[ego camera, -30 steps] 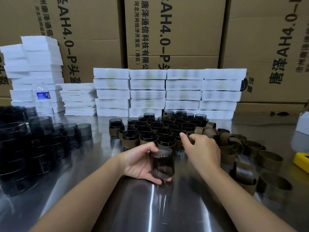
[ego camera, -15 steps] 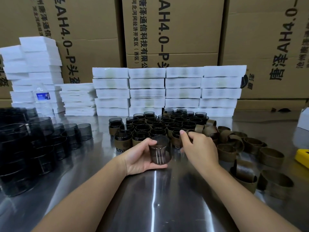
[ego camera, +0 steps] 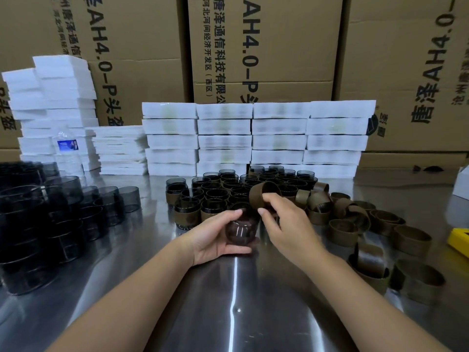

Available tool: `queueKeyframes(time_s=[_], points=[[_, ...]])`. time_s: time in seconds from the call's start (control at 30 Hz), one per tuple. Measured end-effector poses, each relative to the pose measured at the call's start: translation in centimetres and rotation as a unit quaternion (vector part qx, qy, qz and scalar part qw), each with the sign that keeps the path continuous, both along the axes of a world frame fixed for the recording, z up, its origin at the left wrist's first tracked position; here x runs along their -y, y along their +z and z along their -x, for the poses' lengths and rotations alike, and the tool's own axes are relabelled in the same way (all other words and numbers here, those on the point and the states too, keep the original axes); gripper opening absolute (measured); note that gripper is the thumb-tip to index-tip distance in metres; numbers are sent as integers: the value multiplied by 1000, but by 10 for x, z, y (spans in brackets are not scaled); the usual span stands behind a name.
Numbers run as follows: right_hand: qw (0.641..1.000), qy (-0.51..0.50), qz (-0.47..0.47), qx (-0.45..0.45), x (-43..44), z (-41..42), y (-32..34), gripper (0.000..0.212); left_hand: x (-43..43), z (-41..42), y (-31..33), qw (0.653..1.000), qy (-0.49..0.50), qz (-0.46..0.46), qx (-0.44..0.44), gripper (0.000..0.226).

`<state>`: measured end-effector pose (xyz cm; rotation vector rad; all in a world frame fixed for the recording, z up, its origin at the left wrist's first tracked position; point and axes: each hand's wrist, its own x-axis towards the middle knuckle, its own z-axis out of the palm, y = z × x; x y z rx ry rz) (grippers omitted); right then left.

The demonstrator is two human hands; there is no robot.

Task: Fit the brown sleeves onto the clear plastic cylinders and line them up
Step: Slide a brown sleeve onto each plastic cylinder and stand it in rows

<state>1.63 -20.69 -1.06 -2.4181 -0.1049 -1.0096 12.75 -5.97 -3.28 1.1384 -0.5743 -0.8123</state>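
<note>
My left hand [ego camera: 213, 238] grips a bare smoky clear cylinder [ego camera: 241, 229] upright on the steel table, just in front of the lined-up group. Above and slightly right of it, my right hand [ego camera: 284, 224] pinches a brown sleeve [ego camera: 262, 195], tilted with its opening facing up and right. Behind them stand several sleeved cylinders [ego camera: 236, 191] in rows. Loose brown sleeves [ego camera: 355, 219] lie scattered to the right. Bare cylinders [ego camera: 45, 217] are stacked at the left.
White foam trays [ego camera: 253, 138] are stacked along the back, in front of large cardboard boxes [ego camera: 253, 47]. A water bottle [ego camera: 67, 151] stands at the back left. A yellow object [ego camera: 459, 240] lies at the right edge. Bare steel table [ego camera: 236, 313] lies between my forearms.
My right hand has lifted a brown sleeve out of the pile and brought it over the cylinder. My left hand has kept hold of the cylinder near the front row.
</note>
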Motion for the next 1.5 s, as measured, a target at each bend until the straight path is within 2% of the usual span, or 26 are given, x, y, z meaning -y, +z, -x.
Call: queueKeyframes(time_s=[0.17,0.33,0.43,0.57,0.67,0.73,0.87,1.03,1.13,1.2,1.3,1.4,1.5], points=[[999,29,23,37,-3,0,1,8,2,0,-2,1000,9,10,8,36],[998,30,8,47,-7,1,2,15,4,0,2,1000,3,-19,10,75],[999,38,10,22,-7,3,1,8,3,1,2,1000,0,-21,13,84],[997,54,59,20,-12,7,1,15,4,4,1,999,-1,-14,29,74],[993,56,102,30,-15,7,0,17,3,4,1,1000,-5,4,21,78],[990,49,125,39,-17,6,-2,14,2,5,1,1000,-11,13,24,70],[988,43,143,38,-17,6,-3,12,2,3,-1,1000,-2,15,21,79],[983,42,154,85,-17,6,0,15,1,2,0,999,-15,28,7,54],[985,35,101,139,-20,6,3,16,1,0,-1,999,-9,31,-7,60],[991,23,27,131,-19,4,3,20,2,-2,-2,999,-2,32,-9,57],[992,13,-118,33,-12,-4,-2,30,4,-3,-3,999,21,34,-13,41],[955,37,-275,-100,-5,-11,-7,46,6,-3,-4,998,47,28,2,38],[928,55,-342,-134,-1,-14,-9,44,6,0,-2,997,57,25,37,26]])
